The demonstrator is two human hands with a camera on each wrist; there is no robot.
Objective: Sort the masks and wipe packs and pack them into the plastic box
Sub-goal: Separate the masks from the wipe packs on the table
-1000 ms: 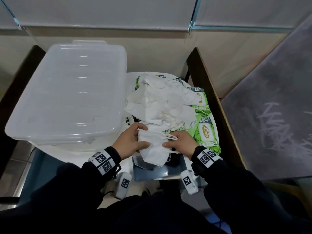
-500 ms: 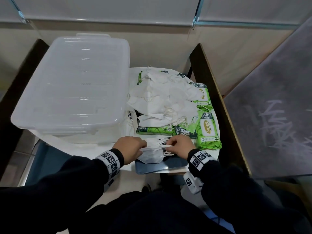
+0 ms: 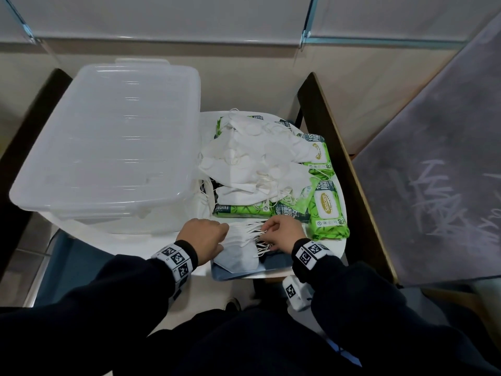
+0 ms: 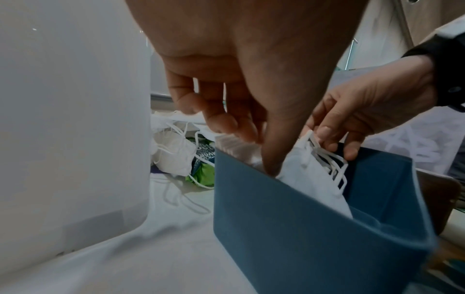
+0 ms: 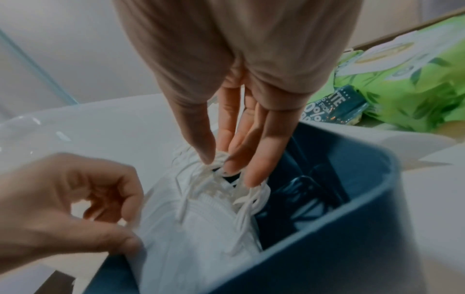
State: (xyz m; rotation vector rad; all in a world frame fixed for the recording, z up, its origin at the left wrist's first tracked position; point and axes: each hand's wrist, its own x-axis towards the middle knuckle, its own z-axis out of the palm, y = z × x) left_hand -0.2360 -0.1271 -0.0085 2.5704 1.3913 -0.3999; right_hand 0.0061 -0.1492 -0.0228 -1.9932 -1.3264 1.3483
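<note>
A stack of folded white masks (image 3: 238,256) stands partly inside a small blue bin (image 3: 273,267) at the table's near edge. My left hand (image 3: 206,237) pinches the stack's left edge, thumb down inside the bin (image 4: 302,228). My right hand (image 3: 279,234) pinches the bunched ear loops (image 5: 226,179) at the stack's right end. Behind the bin lies a loose pile of white masks (image 3: 252,164) on several green wipe packs (image 3: 326,213). The clear plastic box (image 3: 108,147) sits at the left with its lid on.
Everything rests on a white table (image 3: 141,245) between dark wooden side rails (image 3: 341,164). The plastic box wall (image 4: 70,119) stands close to the left of the bin. A grey scribbled board (image 3: 439,180) lies to the right.
Both hands have brought the mask stack down and toward me, from above the table into the blue bin. The right hand's grip has shifted to the ear loops.
</note>
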